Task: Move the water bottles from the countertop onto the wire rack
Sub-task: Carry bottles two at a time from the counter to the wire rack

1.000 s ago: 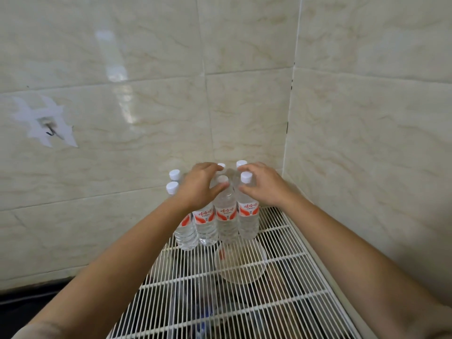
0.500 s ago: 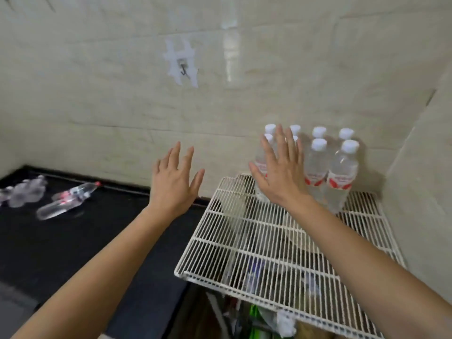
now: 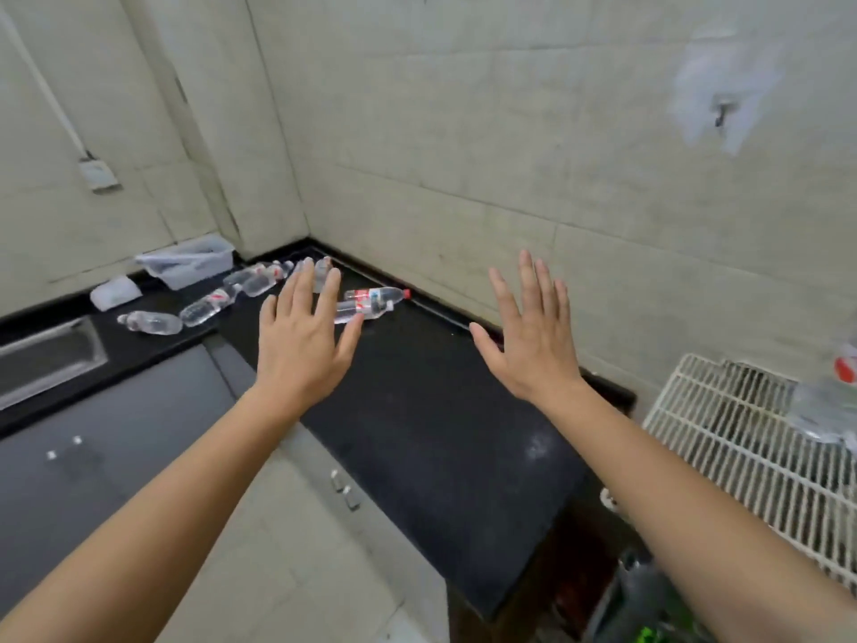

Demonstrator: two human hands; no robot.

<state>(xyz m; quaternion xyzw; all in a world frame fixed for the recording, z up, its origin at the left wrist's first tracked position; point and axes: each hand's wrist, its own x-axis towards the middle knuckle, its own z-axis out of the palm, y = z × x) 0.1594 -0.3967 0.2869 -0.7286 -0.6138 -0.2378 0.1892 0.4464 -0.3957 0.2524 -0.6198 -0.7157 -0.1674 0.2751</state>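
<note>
Several clear water bottles with red labels lie on their sides on the black countertop toward its far corner; the nearest bottle has a red cap, and others trail to the left. My left hand is held over the counter, fingers straight and spread, just short of the nearest bottle, holding nothing. My right hand hovers to its right, fingers also straight, empty. The white wire rack is at the right edge, with blurred bottles standing on it.
A white plastic tray and a small white packet sit at the far left of the counter beside a steel sink. Tiled walls enclose the corner. A wall hook hangs at the upper right.
My view has swung left from the rack to the counter. Both hands came off the bottles on the rack and moved left over the counter, toward the lying bottles.
</note>
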